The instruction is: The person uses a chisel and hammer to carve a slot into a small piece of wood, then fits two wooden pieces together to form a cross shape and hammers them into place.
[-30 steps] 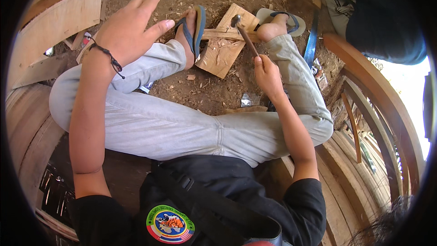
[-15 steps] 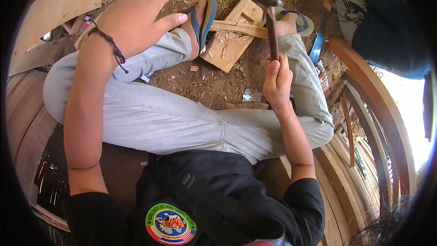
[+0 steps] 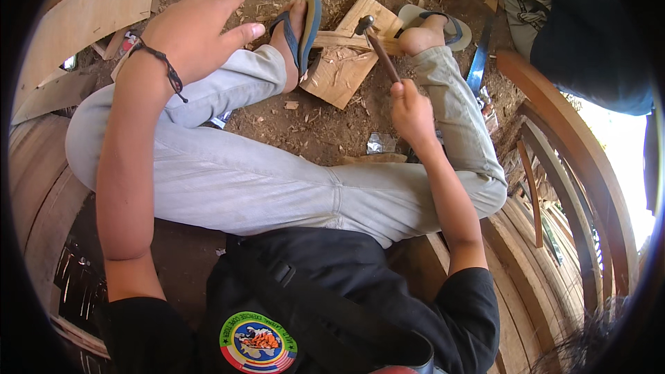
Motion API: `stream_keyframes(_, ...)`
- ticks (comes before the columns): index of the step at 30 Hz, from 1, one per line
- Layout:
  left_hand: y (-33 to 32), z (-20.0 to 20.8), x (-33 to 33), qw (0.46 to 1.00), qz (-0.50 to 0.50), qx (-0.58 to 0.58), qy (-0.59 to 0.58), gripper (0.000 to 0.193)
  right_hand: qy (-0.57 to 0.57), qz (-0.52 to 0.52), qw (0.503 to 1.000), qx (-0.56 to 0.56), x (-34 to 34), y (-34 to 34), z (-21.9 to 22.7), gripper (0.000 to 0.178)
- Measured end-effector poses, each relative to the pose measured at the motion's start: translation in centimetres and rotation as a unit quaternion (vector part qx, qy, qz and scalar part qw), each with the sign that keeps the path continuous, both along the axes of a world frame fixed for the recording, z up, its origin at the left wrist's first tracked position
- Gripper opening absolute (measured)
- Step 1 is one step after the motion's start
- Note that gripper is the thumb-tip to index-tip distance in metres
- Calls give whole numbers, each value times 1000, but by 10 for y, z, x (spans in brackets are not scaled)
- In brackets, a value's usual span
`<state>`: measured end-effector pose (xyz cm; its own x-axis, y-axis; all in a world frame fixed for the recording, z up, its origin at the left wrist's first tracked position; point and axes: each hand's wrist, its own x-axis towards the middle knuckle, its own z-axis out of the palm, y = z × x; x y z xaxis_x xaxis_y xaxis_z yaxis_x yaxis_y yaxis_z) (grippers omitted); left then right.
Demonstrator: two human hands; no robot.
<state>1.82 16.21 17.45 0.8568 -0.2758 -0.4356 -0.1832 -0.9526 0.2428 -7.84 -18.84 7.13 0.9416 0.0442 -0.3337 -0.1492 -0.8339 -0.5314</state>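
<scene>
My right hand is wrapped round the wooden handle of a hammer. The hammer's dark metal head hangs over the right part of a wooden block on the ground; I cannot tell whether it touches. A narrow wooden strip lies across that block, running between my two sandalled feet. Wood chips cover part of the block's face. My left hand, a dark cord bracelet at its wrist, is raised above my left shin with fingers stretched out and nothing in it.
Beyond my right foot lies a blue saw-like blade. Another person sits at the upper right, near a curved reddish wooden beam. Boards stand at the left. Shavings and a shiny wrapper litter the dirt.
The hammer has swung down and to the left, its head now lower over the block. My right hand moved slightly left; my left hand shifted a little left and down.
</scene>
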Motion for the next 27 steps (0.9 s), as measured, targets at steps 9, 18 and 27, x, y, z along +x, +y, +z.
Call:
stream_keyframes(9, 5, -2, 3, 1000, 0, 12, 21, 57, 48, 9, 998, -30, -5, 9, -9, 31)
stream_keyframes(18, 3, -2, 3, 999, 0, 16, 32, 57, -35, 63, 997, -35, -6, 18, -2, 25)
stream_keyframes(27, 9, -8, 0, 1000, -26, -8, -8, 55, -87, -2, 996, 32, 2, 18, 10, 25)
